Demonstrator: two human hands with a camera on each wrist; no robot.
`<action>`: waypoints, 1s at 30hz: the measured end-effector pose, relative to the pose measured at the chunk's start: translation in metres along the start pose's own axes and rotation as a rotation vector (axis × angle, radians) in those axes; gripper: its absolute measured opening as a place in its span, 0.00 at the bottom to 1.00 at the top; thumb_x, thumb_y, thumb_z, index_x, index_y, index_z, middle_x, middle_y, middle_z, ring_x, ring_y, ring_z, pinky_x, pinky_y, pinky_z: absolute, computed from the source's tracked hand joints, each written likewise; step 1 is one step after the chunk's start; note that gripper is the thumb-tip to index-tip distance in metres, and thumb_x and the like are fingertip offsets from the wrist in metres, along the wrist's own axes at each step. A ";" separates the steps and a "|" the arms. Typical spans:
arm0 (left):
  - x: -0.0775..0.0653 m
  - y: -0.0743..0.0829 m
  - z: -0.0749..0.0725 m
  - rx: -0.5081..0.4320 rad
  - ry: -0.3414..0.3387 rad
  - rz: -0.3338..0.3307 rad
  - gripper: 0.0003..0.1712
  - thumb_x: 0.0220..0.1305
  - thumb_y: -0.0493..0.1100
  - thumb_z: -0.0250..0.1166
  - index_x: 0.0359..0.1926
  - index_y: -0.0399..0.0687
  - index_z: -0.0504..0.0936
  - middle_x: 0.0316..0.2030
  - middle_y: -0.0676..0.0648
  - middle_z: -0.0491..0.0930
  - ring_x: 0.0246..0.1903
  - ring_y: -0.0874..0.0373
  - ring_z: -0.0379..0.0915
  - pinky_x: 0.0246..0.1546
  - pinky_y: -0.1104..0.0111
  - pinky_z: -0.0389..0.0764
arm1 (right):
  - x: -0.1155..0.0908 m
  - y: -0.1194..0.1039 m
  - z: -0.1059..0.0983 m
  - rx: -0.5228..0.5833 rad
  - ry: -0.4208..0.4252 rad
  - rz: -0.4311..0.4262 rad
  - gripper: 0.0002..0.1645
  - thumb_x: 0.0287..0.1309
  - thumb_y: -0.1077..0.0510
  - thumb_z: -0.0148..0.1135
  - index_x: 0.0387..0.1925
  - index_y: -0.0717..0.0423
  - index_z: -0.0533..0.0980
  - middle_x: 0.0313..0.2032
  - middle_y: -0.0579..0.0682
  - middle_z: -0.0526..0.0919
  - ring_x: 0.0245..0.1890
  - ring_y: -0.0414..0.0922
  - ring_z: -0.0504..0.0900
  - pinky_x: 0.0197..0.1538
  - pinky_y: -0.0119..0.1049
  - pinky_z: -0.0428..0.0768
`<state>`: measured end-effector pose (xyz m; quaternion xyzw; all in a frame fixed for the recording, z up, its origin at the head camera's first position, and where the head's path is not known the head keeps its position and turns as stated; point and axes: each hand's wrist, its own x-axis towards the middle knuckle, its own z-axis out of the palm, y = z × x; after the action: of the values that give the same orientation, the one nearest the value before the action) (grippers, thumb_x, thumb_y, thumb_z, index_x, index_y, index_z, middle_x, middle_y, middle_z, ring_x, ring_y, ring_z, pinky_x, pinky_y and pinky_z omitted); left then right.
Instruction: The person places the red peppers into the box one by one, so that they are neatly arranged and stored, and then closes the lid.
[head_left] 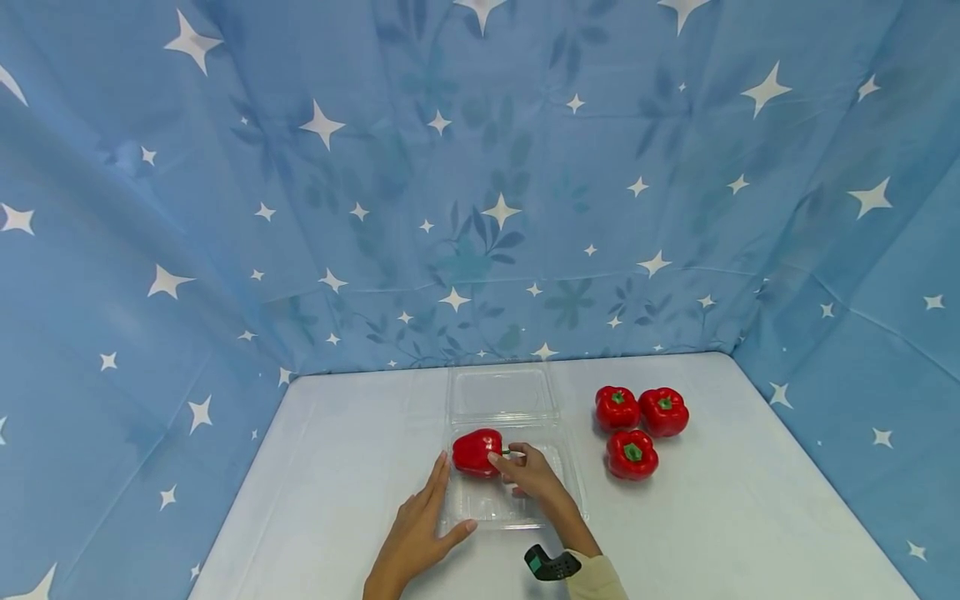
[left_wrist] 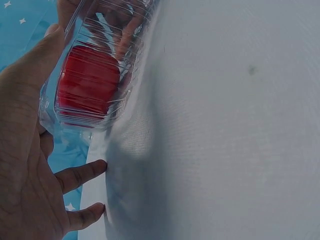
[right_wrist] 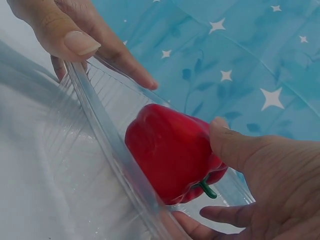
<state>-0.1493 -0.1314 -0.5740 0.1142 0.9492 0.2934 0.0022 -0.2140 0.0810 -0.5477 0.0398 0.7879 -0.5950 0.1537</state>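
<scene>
A glossy red bell pepper (head_left: 477, 452) with a green stem lies on its side in the base of a clear plastic clamshell container (head_left: 498, 510). My right hand (head_left: 531, 473) holds this pepper at its stem end, the thumb (right_wrist: 225, 140) on its side and the other fingers bent round near the stem. Along the container's left side my left hand (head_left: 417, 530) rests with straight fingers, its thumb spread along the near rim. In the left wrist view the pepper (left_wrist: 87, 82) shows through the ribbed clear wall.
The container's lid (head_left: 501, 392) lies folded back, away from me. Three more red bell peppers, one of them nearest me (head_left: 632, 455), stand to the right on the white table (head_left: 750, 500). A blue star-patterned curtain (head_left: 480, 208) hangs behind and at both sides.
</scene>
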 end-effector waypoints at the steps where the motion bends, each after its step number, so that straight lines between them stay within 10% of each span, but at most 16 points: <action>1: 0.000 0.000 0.000 0.001 0.002 0.000 0.57 0.57 0.73 0.59 0.78 0.58 0.43 0.77 0.52 0.47 0.68 0.42 0.64 0.58 0.35 0.69 | 0.000 0.001 0.000 0.001 -0.002 0.001 0.45 0.59 0.42 0.66 0.65 0.70 0.63 0.48 0.62 0.82 0.41 0.51 0.85 0.43 0.48 0.86; 30: -0.001 0.000 -0.001 -0.009 -0.018 -0.004 0.58 0.58 0.73 0.59 0.78 0.58 0.41 0.77 0.51 0.46 0.69 0.41 0.63 0.58 0.34 0.68 | -0.017 -0.005 -0.022 -0.197 0.081 -0.017 0.38 0.59 0.44 0.65 0.61 0.65 0.69 0.44 0.59 0.81 0.37 0.46 0.82 0.39 0.44 0.84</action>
<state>-0.1486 -0.1320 -0.5735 0.1151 0.9480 0.2966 0.0119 -0.2038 0.1030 -0.5332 0.0419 0.8485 -0.5137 0.1199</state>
